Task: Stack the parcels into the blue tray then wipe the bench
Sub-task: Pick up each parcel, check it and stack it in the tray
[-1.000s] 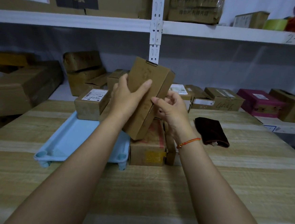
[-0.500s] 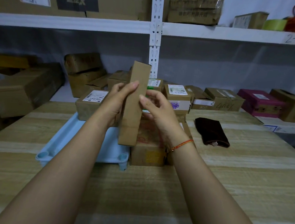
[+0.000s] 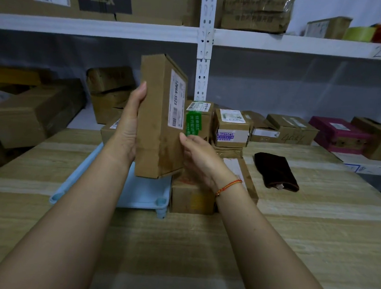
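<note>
A flat, scuffed cardboard parcel [image 3: 158,119] with a white shipping label stands upright in the air above the smooth pale-blue plastic tray [image 3: 140,195] on the wood-grain bench [image 3: 292,232]. The left hand [image 3: 128,125] grips its left edge, palm flat, fingers apparently wrapped behind. The right hand [image 3: 199,155] steadies the lower right face with relaxed fingers. A dark, soft cloth [image 3: 276,171] lies crumpled to the right.

A parcel [image 3: 158,119] is held upright above the tray's [image 3: 80,176] right end, between the left hand [image 3: 129,126] and right hand [image 3: 197,156]. Right of the tray, boxes [image 3: 192,197] are stacked; farther right, a cloth [image 3: 275,171] is laid on the bench [image 3: 177,246].
</note>
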Demonstrator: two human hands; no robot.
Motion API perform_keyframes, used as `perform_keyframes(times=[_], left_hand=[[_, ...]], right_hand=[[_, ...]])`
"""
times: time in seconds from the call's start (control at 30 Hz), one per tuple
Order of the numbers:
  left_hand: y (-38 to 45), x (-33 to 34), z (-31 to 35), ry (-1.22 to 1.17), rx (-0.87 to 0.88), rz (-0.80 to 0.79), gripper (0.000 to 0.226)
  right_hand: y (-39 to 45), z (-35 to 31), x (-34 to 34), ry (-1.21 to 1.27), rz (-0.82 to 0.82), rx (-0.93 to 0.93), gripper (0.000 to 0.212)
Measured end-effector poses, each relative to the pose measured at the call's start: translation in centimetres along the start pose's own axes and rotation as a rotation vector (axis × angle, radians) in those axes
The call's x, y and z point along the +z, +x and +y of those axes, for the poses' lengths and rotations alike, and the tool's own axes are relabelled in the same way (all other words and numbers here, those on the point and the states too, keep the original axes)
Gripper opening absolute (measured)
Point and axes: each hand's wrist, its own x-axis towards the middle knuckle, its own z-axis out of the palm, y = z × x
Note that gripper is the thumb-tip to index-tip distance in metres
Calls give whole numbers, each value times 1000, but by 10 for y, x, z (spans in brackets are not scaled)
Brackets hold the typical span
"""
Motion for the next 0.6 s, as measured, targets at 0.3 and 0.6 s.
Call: perform_keyframes(times=[0.3, 0.6], left_hand=[[8, -25, -9, -113, -64, 49, 55], [16, -22, -20, 187, 146, 140, 56]], right_hand=[[-2, -1, -10, 320, -50, -6, 26], [3, 7, -32, 211, 88, -136, 48]])
